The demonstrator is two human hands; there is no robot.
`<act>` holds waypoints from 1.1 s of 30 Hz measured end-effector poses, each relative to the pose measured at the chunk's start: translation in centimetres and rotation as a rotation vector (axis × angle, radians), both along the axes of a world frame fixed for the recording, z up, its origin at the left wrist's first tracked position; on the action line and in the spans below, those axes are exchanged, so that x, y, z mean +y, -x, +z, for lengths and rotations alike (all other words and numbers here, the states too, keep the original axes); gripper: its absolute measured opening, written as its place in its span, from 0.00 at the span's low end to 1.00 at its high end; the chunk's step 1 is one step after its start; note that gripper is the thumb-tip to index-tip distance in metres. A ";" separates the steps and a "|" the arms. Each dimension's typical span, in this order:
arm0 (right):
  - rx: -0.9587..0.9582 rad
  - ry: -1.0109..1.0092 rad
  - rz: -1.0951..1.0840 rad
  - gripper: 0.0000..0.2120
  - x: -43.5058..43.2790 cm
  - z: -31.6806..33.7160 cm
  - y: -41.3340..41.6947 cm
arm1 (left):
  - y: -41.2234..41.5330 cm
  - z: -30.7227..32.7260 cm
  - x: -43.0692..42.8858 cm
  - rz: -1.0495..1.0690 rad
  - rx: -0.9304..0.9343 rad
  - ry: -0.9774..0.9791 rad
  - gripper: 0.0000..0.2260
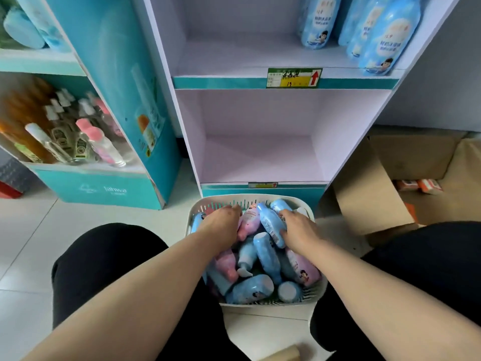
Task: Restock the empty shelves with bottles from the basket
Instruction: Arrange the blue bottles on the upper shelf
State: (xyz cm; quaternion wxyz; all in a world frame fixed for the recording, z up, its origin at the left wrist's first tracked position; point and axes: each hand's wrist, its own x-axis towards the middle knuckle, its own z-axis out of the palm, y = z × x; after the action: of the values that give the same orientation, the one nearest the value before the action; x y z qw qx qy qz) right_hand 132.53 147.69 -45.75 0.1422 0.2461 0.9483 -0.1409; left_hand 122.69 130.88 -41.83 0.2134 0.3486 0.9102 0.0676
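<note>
A white slotted basket (250,199) stands on the floor between my knees, full of several blue and pink bottles lying in a heap. My left hand (221,225) reaches into its far left part, fingers curled round a pink bottle (250,225). My right hand (299,227) grips a blue bottle (272,225) that lies tilted near the basket's far right. Right behind the basket stands the pale lilac shelf unit; its lower shelf (260,157) holds nothing. The upper shelf (234,58) carries several tall blue bottles (382,37) on its right side only.
A teal display stand (109,100) with small bottles is at the left. An open cardboard box (390,183) lies on the floor at the right. My black-trousered knees flank the basket. White floor tiles (26,230) stretch to the left.
</note>
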 end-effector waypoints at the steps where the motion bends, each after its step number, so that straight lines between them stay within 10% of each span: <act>1: -0.005 -0.006 0.002 0.20 -0.1 -0.3 0.6 | 0.0 0.1 0.1 -0.027 0.021 0.042 0.17; 13: -0.038 -0.084 -0.089 0.19 -1.1 -4.2 4.2 | 0.4 0.1 1.1 0.039 -0.010 0.052 0.16; 24: 0.348 0.303 -0.360 0.16 -0.2 -0.5 3.0 | 1.6 -1.2 1.2 0.188 -0.102 -0.030 0.15; 33: 0.646 0.454 -0.296 0.25 -1.4 3.2 1.6 | 0.0 1.0 1.7 0.496 -0.798 -0.674 0.11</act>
State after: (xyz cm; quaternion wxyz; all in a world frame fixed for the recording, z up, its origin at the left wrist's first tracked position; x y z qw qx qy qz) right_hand 130.97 146.26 -42.50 -0.1337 0.2851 0.8436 -0.4350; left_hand 122.73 132.61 -40.88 0.3950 0.1212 0.7420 0.5279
